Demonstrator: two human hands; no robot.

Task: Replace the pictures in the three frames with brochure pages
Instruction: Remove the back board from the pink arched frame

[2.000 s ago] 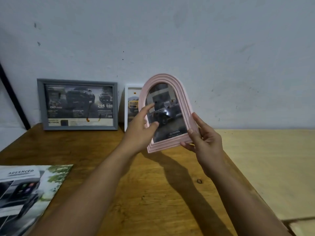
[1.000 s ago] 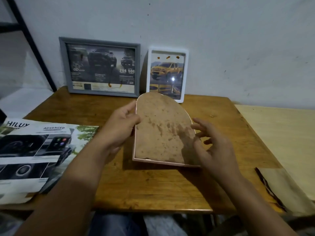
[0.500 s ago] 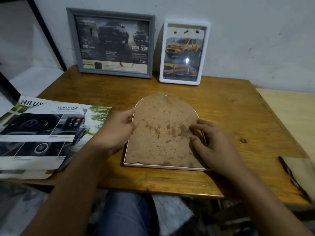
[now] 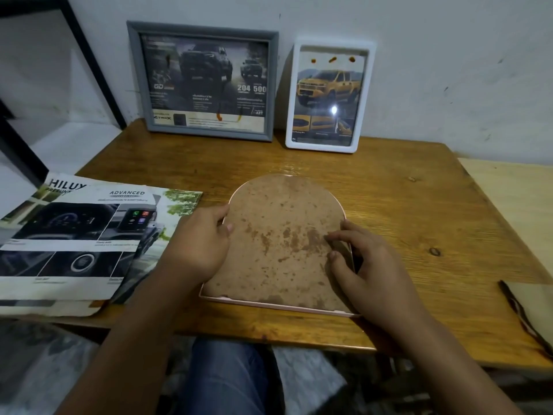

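The pink arched frame (image 4: 281, 244) lies face down near the front of the wooden table (image 4: 404, 205), its stained brown backing board facing up. My left hand (image 4: 200, 241) grips its left edge, thumb on the board. My right hand (image 4: 362, 262) rests on the right edge, fingertips pressing the backing. A grey frame (image 4: 206, 82) with a dark truck page and a white frame (image 4: 329, 95) with a yellow truck page lean upright against the wall. The open brochure (image 4: 80, 238) lies at the left.
A paler wooden surface (image 4: 514, 199) adjoins the table on the right. A flat piece with a dark cord (image 4: 526, 313) lies at the right front edge. Black metal shelf legs (image 4: 89, 61) stand at the far left. My knee shows below the table edge.
The pink frame was held upright, picture facing me; it has since been turned over and laid face down. Both hands now rest on its edges, and my view has shifted downward.
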